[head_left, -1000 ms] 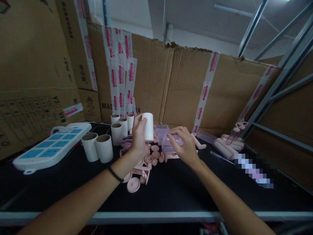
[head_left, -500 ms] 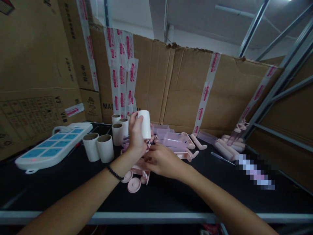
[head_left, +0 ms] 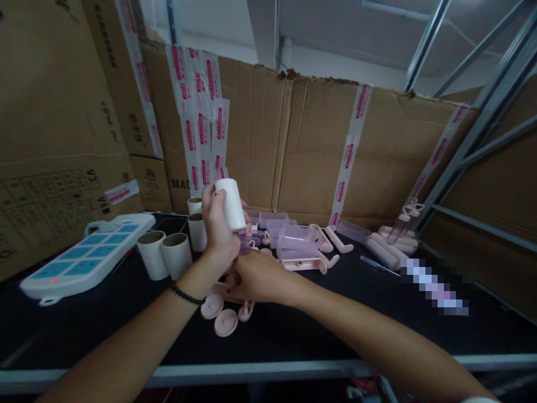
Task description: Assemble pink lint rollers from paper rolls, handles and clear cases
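White cylinder (head_left: 231,205) is up in the left hand (head_left: 216,224), thumb and fingers wrapped round it so it's properly gripped, leaning a bit, raised above the black surface (head_left: 327,330) left of its middle. Right hand (head_left: 260,274) is right below, fingers curled down among the pink parts; can't tell if they're pinching anything, the knuckles hide it. Two pink discs (head_left: 225,323) lie just beside it, toward the surface's near edge. White tubes (head_left: 153,254) stand left of the hands, and past them a power strip (head_left: 90,257) with blue panels and a lit red spot sits by the left edge. Clear purple boxes (head_left: 300,242) are bunched toward the back edge, pink rolls (head_left: 386,251) near the back right corner.

As for writing: cardboard (head_left: 323,151) along the back edge has black capitals (head_left: 181,183), looks like "MAD" before the tape (head_left: 188,131) covers the rest. That tape has repeating red labels, way too small to read. Cardboard wall on the left (head_left: 54,106) has a printed table, blurry, but "V3" is readable and what looks like "V6" under it
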Motion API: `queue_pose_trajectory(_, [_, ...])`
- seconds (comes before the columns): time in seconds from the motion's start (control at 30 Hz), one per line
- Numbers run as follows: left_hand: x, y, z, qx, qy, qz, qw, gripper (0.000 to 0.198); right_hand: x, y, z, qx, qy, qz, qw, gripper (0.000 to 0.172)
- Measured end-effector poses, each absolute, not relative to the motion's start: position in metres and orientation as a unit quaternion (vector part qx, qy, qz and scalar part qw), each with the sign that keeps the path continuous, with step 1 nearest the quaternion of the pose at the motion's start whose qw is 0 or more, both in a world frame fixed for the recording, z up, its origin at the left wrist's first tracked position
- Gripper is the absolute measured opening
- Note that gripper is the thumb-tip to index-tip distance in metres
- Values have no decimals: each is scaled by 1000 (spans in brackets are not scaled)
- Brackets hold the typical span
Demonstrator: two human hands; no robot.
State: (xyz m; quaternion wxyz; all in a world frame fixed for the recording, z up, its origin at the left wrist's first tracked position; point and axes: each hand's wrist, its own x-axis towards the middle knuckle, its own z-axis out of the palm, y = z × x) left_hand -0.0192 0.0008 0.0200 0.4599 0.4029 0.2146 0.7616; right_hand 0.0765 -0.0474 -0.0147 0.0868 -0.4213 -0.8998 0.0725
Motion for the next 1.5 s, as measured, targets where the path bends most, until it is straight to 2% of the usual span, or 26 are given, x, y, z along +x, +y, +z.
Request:
queue_pose_trajectory(0.2, [-27,4,25,376,209,800,419,36,86,-47,-5,-425,-893,87,117,18])
queue_pose_trajectory(0.37, [-32,0,34,348,184,844,364,33,109,-43,2,-438,-876,134,149,21])
queue_pose_trajectory(0.5, [-36,-8,40,335,153,846,385,35,136,-39,1,-457,-854,172,182,25])
queue_pose_trajectory(0.63, [-39,-7,40,337,131,845,394,36,162,-37,2,-437,-827,253,246,28])
queue_pose_trajectory(0.73, [-35,-1,34,349,152,838,390,37,175,-38,4,-413,-774,364,312,25])
queue_pose_trajectory(0.9, [-19,3,15,374,197,774,471,37,184,-38,-3,-378,-634,533,413,24])
queue_pose_trajectory(1.03, [-7,2,1,379,219,721,537,39,186,-34,-7,-344,-541,610,465,30])
queue_pose_trajectory(1.27, [6,-6,-13,403,223,645,610,40,194,-27,-3,-297,-443,652,539,40])
queue_pose_trajectory(1.4, [10,-13,-14,418,217,625,622,42,203,-20,-5,-291,-375,631,613,23])
queue_pose_trajectory(1.5, [12,-15,-13,417,215,614,635,42,209,-18,-5,-297,-369,609,636,21])
